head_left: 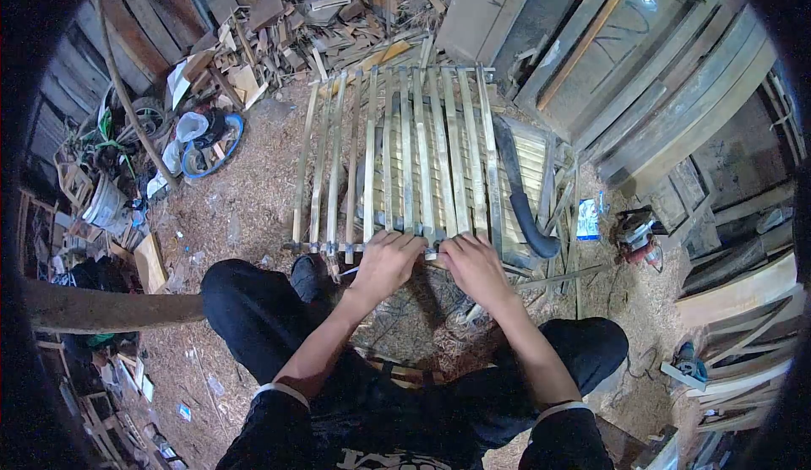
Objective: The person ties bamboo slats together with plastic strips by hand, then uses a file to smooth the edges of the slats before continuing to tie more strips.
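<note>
A slatted wooden frame lies in front of my knees, its long pale strips fixed across a near and a far rail. My left hand is closed at the near rail, its fingertips curled over the strip ends. Close beside it, my right hand grips the same edge with bent fingers. A narrow gap separates the two hands, with a small pale bit showing there. Under the frame's right part sits a second slatted panel with a thick black curved bar along it.
Wood shavings cover the floor. Scrap wood is heaped at the back, near a blue basin. A red power tool and a blue-and-white packet lie to the right. Boards lean at right; a beam reaches my left knee.
</note>
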Demonstrator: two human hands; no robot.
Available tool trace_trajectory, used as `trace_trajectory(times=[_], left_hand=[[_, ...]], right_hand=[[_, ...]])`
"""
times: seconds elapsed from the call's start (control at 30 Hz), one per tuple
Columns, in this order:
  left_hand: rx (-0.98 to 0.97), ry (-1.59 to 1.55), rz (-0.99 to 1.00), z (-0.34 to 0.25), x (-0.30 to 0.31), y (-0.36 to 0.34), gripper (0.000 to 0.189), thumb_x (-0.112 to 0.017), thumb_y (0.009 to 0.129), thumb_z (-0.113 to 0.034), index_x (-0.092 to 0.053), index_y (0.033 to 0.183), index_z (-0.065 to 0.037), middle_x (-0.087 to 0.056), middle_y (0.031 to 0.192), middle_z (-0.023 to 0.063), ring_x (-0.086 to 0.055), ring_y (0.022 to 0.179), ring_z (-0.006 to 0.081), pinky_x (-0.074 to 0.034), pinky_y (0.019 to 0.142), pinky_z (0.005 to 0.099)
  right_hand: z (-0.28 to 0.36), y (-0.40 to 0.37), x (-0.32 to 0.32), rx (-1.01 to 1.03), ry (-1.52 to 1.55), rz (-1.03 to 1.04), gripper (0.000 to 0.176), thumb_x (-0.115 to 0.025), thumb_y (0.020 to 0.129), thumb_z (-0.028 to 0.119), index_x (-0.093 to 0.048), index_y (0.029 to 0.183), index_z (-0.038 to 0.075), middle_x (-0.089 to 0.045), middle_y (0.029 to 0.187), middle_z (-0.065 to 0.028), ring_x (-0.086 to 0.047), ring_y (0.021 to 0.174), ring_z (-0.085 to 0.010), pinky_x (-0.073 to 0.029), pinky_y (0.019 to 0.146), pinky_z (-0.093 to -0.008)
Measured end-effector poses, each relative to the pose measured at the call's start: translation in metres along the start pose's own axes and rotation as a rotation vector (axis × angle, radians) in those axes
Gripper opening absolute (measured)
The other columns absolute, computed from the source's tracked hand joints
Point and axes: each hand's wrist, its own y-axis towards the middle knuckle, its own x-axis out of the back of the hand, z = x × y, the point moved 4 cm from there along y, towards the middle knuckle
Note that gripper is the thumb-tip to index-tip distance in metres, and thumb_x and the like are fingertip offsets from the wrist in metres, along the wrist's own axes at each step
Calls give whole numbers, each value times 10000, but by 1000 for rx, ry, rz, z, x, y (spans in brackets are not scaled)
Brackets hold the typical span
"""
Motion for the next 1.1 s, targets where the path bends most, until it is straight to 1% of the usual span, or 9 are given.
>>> trace_trajectory(times=[0.07,0.2,0.27,0.47,0.7,0.77,0.9,0.97,1.1], left_hand=[[22,84,-21,-2,0,-1,193,-654,815,-41,-682,997,-100,-649,856,47,-607,845,251,-421,789,383],[3,112,-63,-2,-1,1,194,-652,812,-40,-690,987,-114,-659,859,38,-591,851,232,-398,796,381],[65,107,3,-1,0,1,118,-653,903,-100,-718,1002,-96,-703,915,61,-599,874,247,-385,837,397],[18,103,12,-1,1,0,133,-645,901,-90,-720,1011,-85,-702,941,55,-590,894,240,-373,844,403],[36,90,62,1,-3,1,172,-637,883,-75,-714,1036,-76,-698,949,57,-585,908,248,-365,859,405],[38,69,57,3,-4,-1,85,-644,912,-104,-702,972,-86,-683,868,77,-583,937,243,-366,885,423],[27,12,83,6,-3,-1,107,-636,931,-115,-706,1003,-81,-695,893,79,-581,932,244,-345,896,436],[112,-94,66,7,-2,-3,158,-620,939,-120,-724,1046,-68,-724,959,90,-590,965,261,-321,930,434],[149,-86,32,4,-3,-4,168,-615,965,-150,-727,1055,-62,-730,961,102,-586,951,267,-312,927,431]], right_hand=[[-1,0,-2,9,2,28,104,-667,928,171,-652,911,69,-667,864,-90,-630,928,-265,-444,894,-429],[-1,0,1,4,34,6,106,-659,934,169,-653,913,65,-671,856,-92,-635,925,-274,-459,894,-444],[-4,1,-1,-17,103,19,92,-658,929,151,-654,919,59,-675,864,-94,-633,922,-285,-472,877,-456],[-6,1,-1,-34,187,-35,79,-671,903,119,-648,920,46,-673,857,-115,-629,917,-310,-479,858,-452],[-7,3,-2,-21,172,-39,83,-662,906,116,-639,919,38,-673,857,-129,-629,908,-327,-479,844,-456],[-9,2,-5,-19,165,-29,85,-657,908,113,-633,913,32,-672,854,-138,-631,912,-332,-478,833,-463],[-10,2,-6,-16,172,-21,89,-658,907,110,-629,913,26,-671,848,-145,-631,913,-333,-474,825,-464],[-11,1,-7,-12,184,-22,97,-664,906,113,-628,922,24,-671,847,-151,-631,910,-334,-469,823,-461],[-10,2,-5,-18,200,-61,83,-683,893,69,-639,927,6,-678,861,-156,-641,877,-343,-488,826,-453]])
